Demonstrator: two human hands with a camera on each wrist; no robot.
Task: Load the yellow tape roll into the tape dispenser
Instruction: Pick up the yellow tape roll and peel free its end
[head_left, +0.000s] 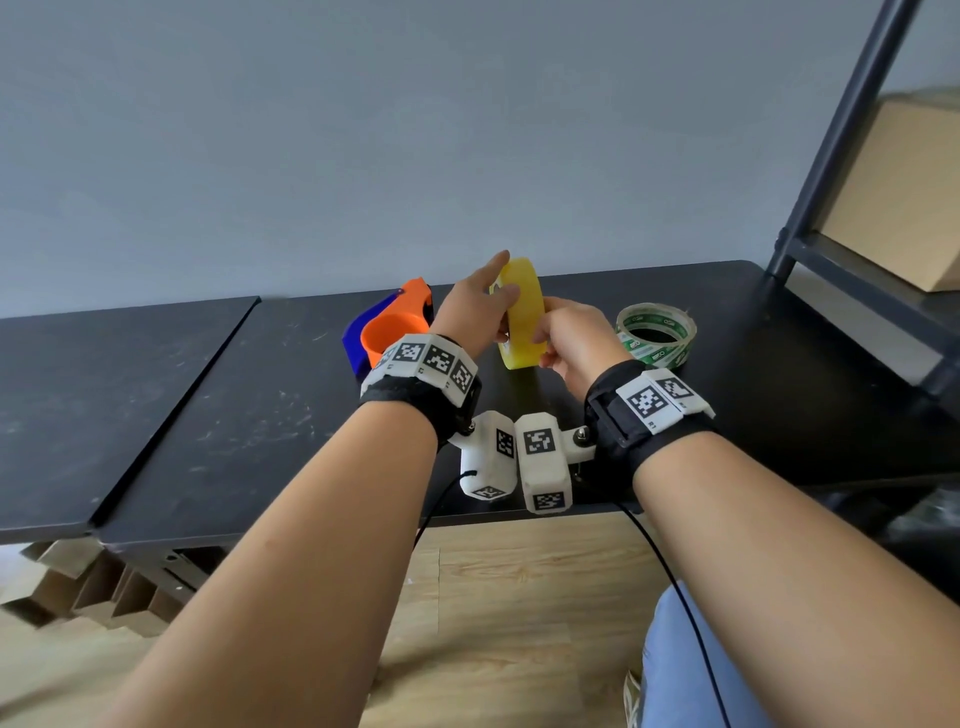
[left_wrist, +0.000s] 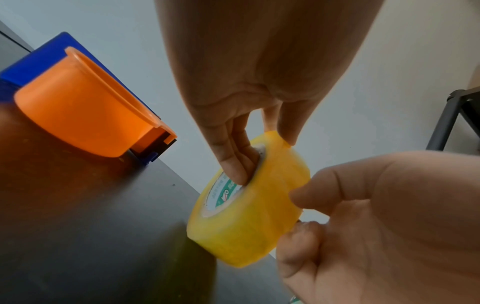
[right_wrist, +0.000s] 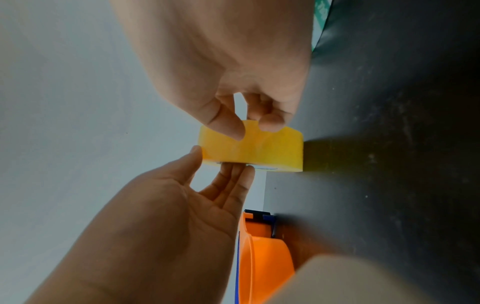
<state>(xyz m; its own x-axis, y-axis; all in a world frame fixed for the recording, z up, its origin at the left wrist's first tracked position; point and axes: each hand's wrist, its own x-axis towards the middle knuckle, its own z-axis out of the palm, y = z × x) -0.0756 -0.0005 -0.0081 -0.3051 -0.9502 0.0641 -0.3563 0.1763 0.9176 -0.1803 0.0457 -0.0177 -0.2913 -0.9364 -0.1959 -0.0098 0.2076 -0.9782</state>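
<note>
The yellow tape roll (head_left: 522, 317) stands on edge between both hands, its lower rim at or just above the black table (head_left: 260, 415). My left hand (head_left: 480, 306) has fingers in the roll's core and the thumb on its outer band; the left wrist view shows this hand (left_wrist: 262, 158) on the roll (left_wrist: 259, 222). My right hand (head_left: 543, 338) pinches the roll's outer band with thumb and forefinger, as the right wrist view shows for hand (right_wrist: 252, 127) and roll (right_wrist: 259, 150). The orange and blue tape dispenser (head_left: 387, 332) lies just left of my left hand, untouched.
A clear tape roll with green print (head_left: 657, 332) lies flat to the right of my right hand. A dark metal shelf frame (head_left: 831, 182) with a cardboard box (head_left: 898, 197) stands at the far right. The wall runs close behind the table.
</note>
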